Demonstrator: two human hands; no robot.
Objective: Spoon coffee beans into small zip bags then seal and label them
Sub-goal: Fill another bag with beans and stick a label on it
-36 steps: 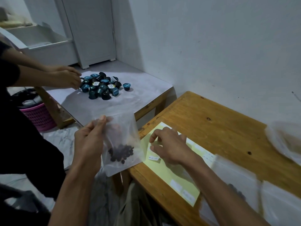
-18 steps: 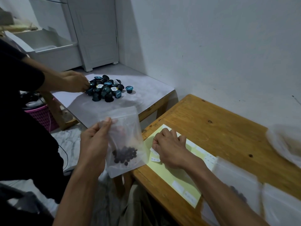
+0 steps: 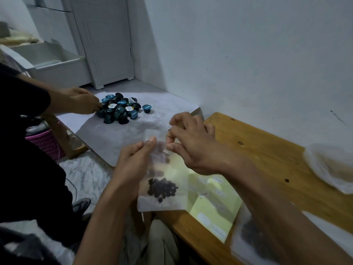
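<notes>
A small clear zip bag (image 3: pixel 168 197) hangs upright in front of me, with a clump of dark coffee beans (image 3: pixel 162 189) at its bottom. My left hand (image 3: pixel 133 165) pinches the bag's upper left edge. My right hand (image 3: pixel 191 142) is raised at the bag's top right, its fingertips pinched together against the plastic; a label in them cannot be made out. Below, on the wooden table (image 3: pixel 267 150), lies the yellow label sheet (image 3: pixel 215 211) with small white labels.
Another filled zip bag (image 3: pixel 254 238) lies at the table's near right, and a crumpled plastic bag (image 3: pixel 332 165) at the far right. A second person's hands (image 3: pixel 84 102) work at a pile of dark coffee capsules (image 3: pixel 120 109) on a lower grey-topped table. A pink basket (image 3: pixel 45 142) stands left.
My right hand has left the label sheet and risen to the top of the bag. The bag has moved right, over the table's corner and the sheet.
</notes>
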